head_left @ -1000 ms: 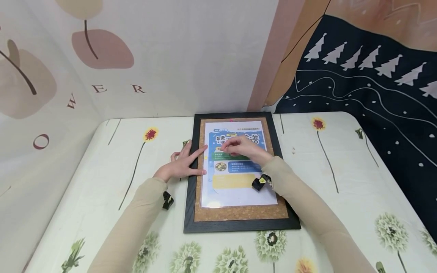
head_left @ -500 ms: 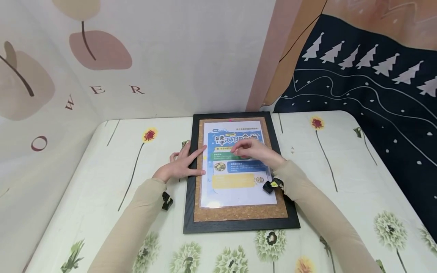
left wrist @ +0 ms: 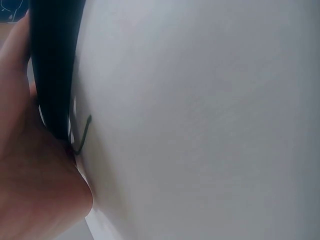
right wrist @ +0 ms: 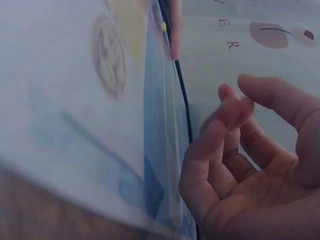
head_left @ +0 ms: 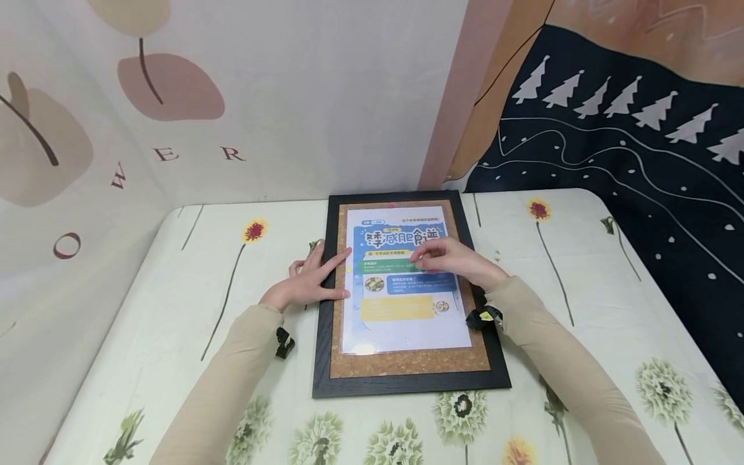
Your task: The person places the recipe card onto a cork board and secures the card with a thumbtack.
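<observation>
- Tabletop (head_left: 174,290): carrying everything, flowered cloth covering it.
- Board (head_left: 409,363): lying flat on the tabletop, far end sitting near the wall (head_left: 325,129). Black frame (head_left: 383,387) running round the cork. Looking rigid, probably moderate weight; frame sides probably offering the best hold, both hands, opposite edges.
- Sheet (head_left: 401,307): printed, glossy, lying on the cork inside the frame, more cork showing below it than above. Glare is suggesting a laminated or plastic-covered surface, so probably light, bendy, slippery, prone to creasing if bent hard. Best hold is probably being an edge or corner; pressing flat near the left edge is likely steadying it.
- Left hand (head_left: 305,284): straddling the frame's left side, fingers spreading, index and thumb reaching onto the sheet's left edge, others lying outside the frame. Bracing, not clenching.
- Right hand (head_left: 459,259): hovering over the sheet's right half, fingers curling in towards the thumb. Whether they are pinching something tiny, cannot tell.
- Pink dot (head_left: 392,206): sitting at the sheet's top edge, likely a pin; small, hard, probably needing a fingertip pinch.
- Yellow dot (head_left: 349,270): sitting at the left edge, between index and thumb; likely another pin, same handling.
</observation>
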A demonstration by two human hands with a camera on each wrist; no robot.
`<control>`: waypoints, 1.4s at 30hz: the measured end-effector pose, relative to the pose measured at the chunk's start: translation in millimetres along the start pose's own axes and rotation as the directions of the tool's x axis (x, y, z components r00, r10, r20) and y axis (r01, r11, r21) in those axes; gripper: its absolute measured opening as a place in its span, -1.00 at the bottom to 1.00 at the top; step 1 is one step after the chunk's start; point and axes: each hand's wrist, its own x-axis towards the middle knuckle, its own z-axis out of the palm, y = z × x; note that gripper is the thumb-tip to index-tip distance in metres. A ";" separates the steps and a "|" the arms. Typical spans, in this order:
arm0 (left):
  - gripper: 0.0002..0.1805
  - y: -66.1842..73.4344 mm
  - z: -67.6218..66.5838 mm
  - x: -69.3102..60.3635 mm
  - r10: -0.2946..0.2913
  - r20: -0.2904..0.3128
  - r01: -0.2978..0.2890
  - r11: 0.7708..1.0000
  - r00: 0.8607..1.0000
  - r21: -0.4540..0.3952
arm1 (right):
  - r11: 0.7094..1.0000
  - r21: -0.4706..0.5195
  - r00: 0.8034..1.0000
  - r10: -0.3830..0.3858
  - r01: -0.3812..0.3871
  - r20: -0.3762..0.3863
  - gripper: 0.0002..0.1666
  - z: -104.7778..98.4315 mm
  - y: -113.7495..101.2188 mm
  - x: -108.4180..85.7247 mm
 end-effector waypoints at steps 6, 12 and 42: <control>0.01 -0.4 0.5 0.1 0.005 -0.002 -0.005 1.000 1.000 0.008 | 0.999 -0.030 0.998 0.027 -0.026 0.051 -0.62 -16.3 3.0 -8.6; 0.01 1.2 0.1 -1.1 0.001 0.001 -0.001 1.000 1.000 0.005 | 0.995 -0.075 0.997 0.063 -0.059 0.041 -0.59 -31.4 4.5 -14.4; 0.00 1.1 -0.7 -0.9 -0.003 -0.005 0.003 1.000 1.000 0.010 | 0.981 -0.148 0.988 0.114 -0.128 -0.105 -0.56 -81.6 23.3 -41.0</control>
